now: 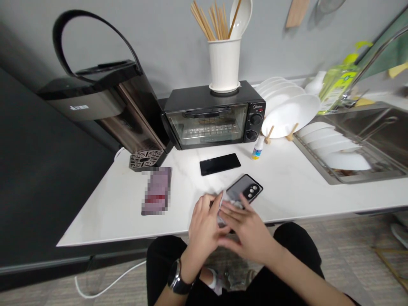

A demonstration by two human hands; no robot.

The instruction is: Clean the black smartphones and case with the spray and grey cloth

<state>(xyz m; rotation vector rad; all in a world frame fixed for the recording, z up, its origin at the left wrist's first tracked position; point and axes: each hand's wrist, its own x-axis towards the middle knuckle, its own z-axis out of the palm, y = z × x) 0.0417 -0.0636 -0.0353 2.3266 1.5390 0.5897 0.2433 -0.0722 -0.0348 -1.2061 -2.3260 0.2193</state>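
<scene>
A phone case (240, 187) with a grey back, dark rim and camera cutouts lies at the counter's front edge. My left hand (205, 223), wearing a black watch, rests at its near left end, its fingers curled around a whitish, crumpled piece (222, 209) that looks like a cloth or wipe. My right hand (245, 229) lies over the same piece and the case's lower part, fingers spread and pressing down. Both hands hide much of the piece. Behind them a black phone (219, 164) lies flat. A small bottle (258, 148) with a white cap and yellow base stands behind and to the right.
A purple pouch-like item (158, 191) lies at left, near a water dispenser (127, 114). The toaster oven (207, 119) carries a white cup (225, 63) of chopsticks. Plates (291, 114) stand in a rack beside the sink (382, 140).
</scene>
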